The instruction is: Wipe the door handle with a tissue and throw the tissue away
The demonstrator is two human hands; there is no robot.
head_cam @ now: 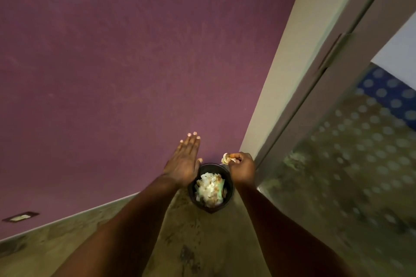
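A small black bin (228, 198) stands on the floor in the corner, against the purple wall, holding a heap of crumpled white paper waste (210, 189). My right hand (242, 167) hovers over the bin's right rim, its fingers pinched on a small crumpled tissue (225, 158) that sticks out to the left. My left hand (183, 162) is held flat with straight fingers, palm down, just left of the bin and above its rim. It holds nothing. No door handle is in view.
A purple wall (135, 63) fills the upper left. A pale door frame (299, 78) runs diagonally at right, with a hinge (331, 54). Beyond it lies a floor with a dotted pattern (360, 141). A low wall vent (21, 217) sits at lower left.
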